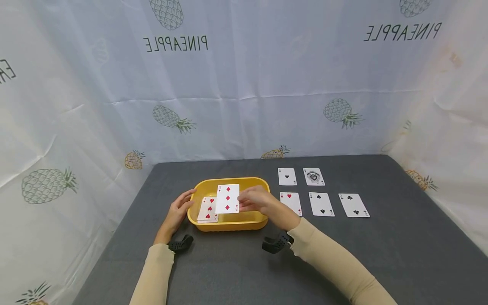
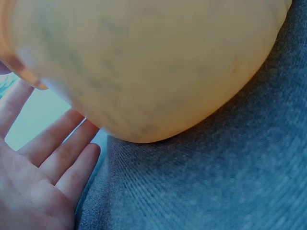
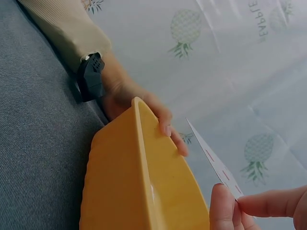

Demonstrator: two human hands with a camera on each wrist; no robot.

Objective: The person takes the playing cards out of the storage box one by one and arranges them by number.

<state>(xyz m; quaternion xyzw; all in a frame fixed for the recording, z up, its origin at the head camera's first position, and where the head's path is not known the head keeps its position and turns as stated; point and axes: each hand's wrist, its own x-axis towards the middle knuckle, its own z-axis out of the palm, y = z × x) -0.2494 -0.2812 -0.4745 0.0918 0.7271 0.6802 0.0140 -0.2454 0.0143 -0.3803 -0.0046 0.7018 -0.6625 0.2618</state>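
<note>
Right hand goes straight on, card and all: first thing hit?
Probably the far-left rim of the yellow tub, near the left hand. The right hand and its three of diamonds might pass over; height is unclear.

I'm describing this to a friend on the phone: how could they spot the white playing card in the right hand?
On the dark grey table, find the yellow rounded plastic tub. Over it, the person's right hand pinches a white rectangular playing card by its edge. It shows three red diamonds in a column, unlike the white card with red hearts lying inside the tub.
</note>
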